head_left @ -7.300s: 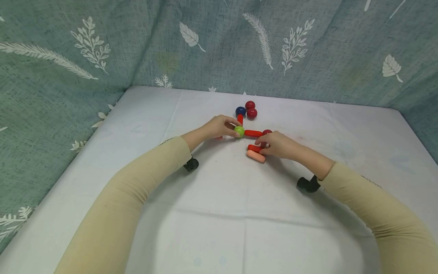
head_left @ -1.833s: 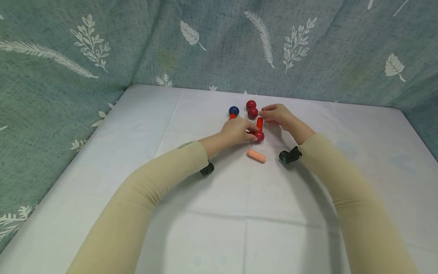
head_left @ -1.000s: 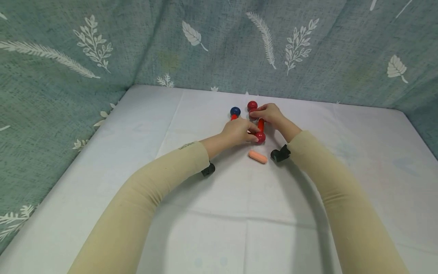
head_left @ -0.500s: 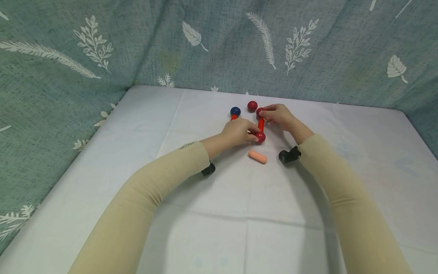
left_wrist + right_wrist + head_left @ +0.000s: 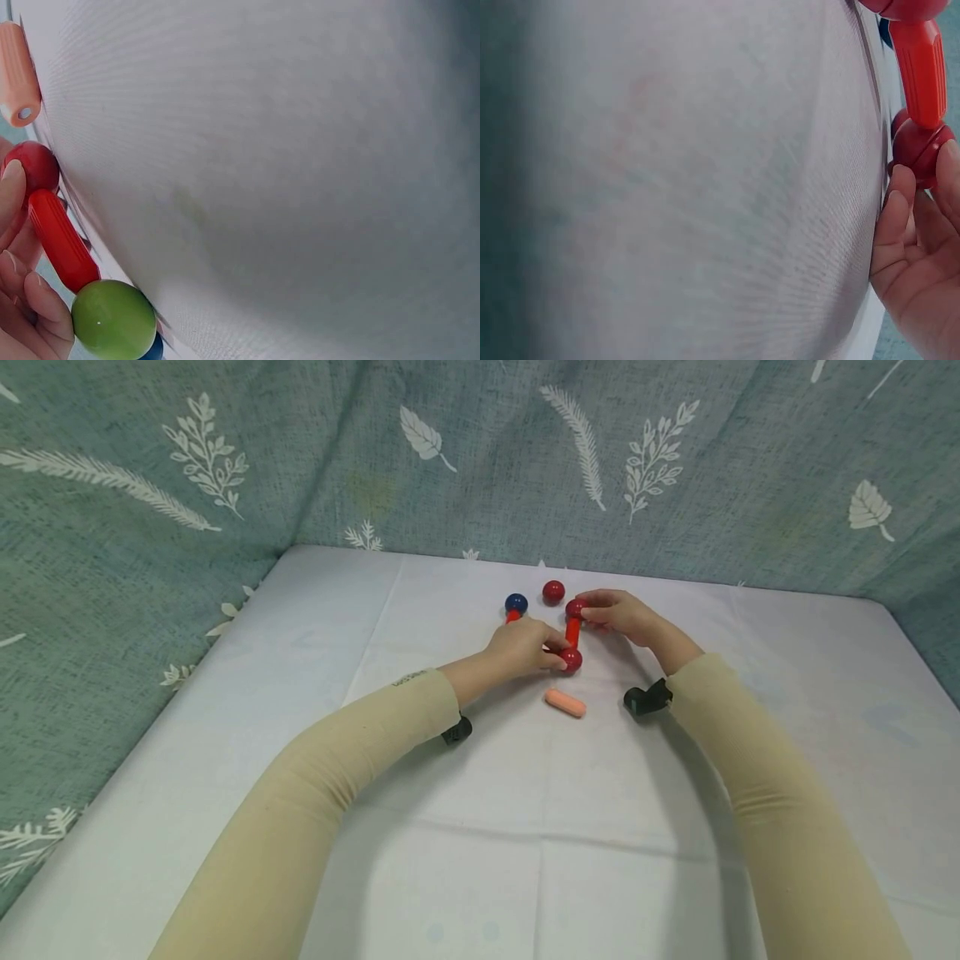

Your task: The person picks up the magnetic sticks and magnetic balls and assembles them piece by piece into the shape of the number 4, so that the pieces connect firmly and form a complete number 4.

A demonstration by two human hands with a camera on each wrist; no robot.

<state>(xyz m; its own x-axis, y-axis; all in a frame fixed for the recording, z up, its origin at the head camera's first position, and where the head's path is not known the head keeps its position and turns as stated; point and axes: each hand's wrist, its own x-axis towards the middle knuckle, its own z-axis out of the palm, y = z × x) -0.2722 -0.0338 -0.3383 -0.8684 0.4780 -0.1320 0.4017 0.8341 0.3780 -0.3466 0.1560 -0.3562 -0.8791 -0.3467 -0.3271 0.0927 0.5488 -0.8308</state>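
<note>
My left hand (image 5: 525, 650) pinches a dark red ball (image 5: 572, 661) between thumb and fingers. From that ball a red rod (image 5: 572, 633) runs toward the back of the table, and a second dark red ball (image 5: 576, 609) sits at its far end. The thumb and fingers of my right hand (image 5: 618, 614) pinch this far ball. In the left wrist view, another red rod (image 5: 61, 240) links the left-held ball to a green ball (image 5: 114, 321), which my left hand hides from the head view. Behind that hand, a blue ball (image 5: 516, 603) caps one more red rod (image 5: 513, 617).
A loose dark red ball (image 5: 553, 592) lies between the blue ball and the right-held one. In front of the hands lies a peach rod (image 5: 566, 702). The white-covered table (image 5: 480, 877) backs onto a patterned curtain (image 5: 480, 468).
My left hand has gone from the green ball to a red ball. My right hand has taken one of the two loose red balls and moved it right, to the upright red rod's far end.
</note>
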